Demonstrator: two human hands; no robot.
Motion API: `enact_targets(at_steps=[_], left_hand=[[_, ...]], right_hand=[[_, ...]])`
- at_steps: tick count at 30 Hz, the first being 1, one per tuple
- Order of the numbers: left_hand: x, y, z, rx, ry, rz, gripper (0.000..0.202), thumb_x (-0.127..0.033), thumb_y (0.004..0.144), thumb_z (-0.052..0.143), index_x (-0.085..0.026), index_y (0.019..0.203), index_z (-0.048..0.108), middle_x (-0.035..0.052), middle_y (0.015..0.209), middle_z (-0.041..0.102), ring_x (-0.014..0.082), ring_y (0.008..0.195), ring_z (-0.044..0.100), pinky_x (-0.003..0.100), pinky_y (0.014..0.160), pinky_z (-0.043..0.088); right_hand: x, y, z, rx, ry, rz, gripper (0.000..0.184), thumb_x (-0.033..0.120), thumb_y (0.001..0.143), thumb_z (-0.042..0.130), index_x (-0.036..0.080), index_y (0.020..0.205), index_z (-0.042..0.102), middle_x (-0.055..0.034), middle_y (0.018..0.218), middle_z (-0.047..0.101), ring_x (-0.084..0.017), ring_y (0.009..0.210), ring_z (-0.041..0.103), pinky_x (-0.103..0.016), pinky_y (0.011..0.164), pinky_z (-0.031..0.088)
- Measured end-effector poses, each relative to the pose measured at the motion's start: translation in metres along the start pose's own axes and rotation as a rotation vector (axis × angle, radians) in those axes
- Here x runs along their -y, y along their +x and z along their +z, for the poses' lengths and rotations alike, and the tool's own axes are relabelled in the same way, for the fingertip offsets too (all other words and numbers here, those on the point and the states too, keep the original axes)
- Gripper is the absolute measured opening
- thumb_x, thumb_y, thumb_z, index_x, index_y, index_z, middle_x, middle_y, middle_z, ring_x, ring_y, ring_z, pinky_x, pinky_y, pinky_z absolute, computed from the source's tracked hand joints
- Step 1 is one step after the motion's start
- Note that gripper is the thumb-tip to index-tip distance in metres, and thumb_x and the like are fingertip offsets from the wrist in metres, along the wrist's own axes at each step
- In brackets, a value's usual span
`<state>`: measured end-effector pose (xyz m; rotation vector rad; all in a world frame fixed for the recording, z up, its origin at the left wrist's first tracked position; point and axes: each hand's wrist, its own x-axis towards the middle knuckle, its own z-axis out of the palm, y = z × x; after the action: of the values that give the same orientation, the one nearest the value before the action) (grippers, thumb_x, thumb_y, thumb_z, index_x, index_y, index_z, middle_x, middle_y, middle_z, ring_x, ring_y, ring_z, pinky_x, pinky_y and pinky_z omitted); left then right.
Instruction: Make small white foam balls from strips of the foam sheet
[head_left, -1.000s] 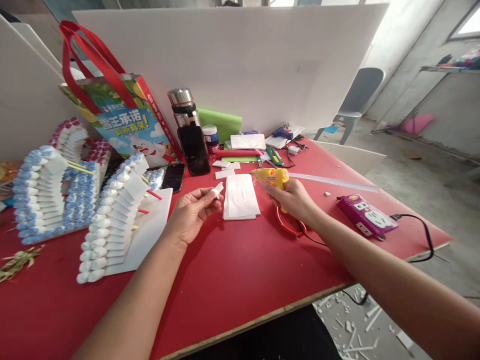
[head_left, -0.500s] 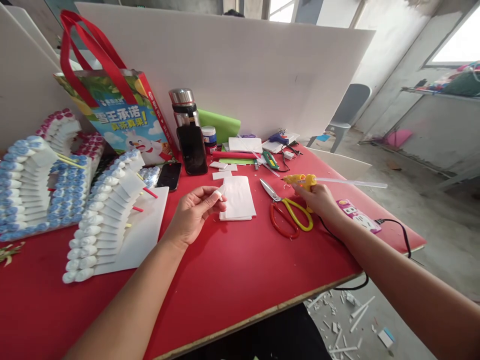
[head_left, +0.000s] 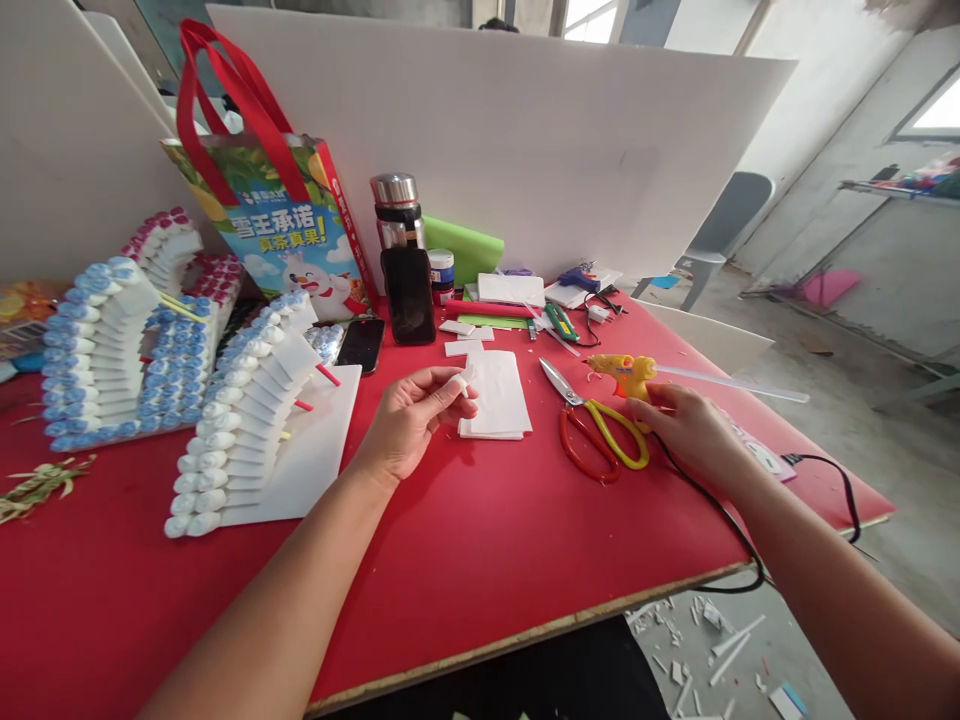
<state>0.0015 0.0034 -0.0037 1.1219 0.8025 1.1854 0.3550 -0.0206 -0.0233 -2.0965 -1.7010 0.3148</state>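
Note:
My left hand [head_left: 420, 415] is closed, pinching a small white piece [head_left: 460, 384] between thumb and fingertips; it looks like folded or rolled paper. Just beyond it lies a stack of white paper sheets [head_left: 502, 395]. On the right, my right hand [head_left: 694, 430] has its fingertips around the handle of a yellow hot glue gun [head_left: 626, 372], with a loose-looking hold. A clear glue stick [head_left: 735, 381] juts from the gun's back. Scissors [head_left: 600, 435] with one red and one yellow handle lie between my hands, blades partly apart, next to the gun.
White-and-blue padded fan-shaped models [head_left: 247, 410] stand at the left, near a gift bag [head_left: 292, 230]. Phones [head_left: 409, 297], a steel flask [head_left: 395, 200] and a green cutter [head_left: 561, 322] sit at the back. A power strip [head_left: 757, 450] and black cord are at the right edge.
The view has swung slightly left, so everything appears shifted right. My right hand has slid back along the glue gun's handle, its grip looser. The left hand keeps its pinch.

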Motion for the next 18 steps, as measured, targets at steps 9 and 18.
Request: enact_targets(at_steps=[9, 18], left_hand=[[0.000, -0.001, 0.003, 0.002, -0.002, -0.007, 0.020, -0.029, 0.084, 0.076, -0.014, 0.095, 0.071, 0.0063, 0.088, 0.072, 0.0108, 0.069, 0.067, 0.023, 0.071, 0.056], [0.004, 0.001, 0.002, -0.034, 0.020, 0.073, 0.020, -0.030, 0.083, 0.076, -0.017, 0.097, 0.070, 0.0028, 0.083, 0.070, 0.0132, 0.066, 0.067, 0.027, 0.067, 0.057]], right_hand=[[0.027, -0.063, -0.019, -0.097, -0.096, -0.207, 0.045, 0.054, 0.092, 0.050, 0.020, 0.109, 0.073, -0.0148, 0.120, 0.071, -0.037, 0.107, 0.067, -0.048, 0.084, 0.053], [0.165, -0.015, 0.018, 0.178, 0.800, -0.358, 0.038, 0.013, 0.083, 0.051, 0.018, 0.114, 0.072, -0.0068, 0.104, 0.075, -0.019, 0.088, 0.071, -0.033, 0.073, 0.056]])
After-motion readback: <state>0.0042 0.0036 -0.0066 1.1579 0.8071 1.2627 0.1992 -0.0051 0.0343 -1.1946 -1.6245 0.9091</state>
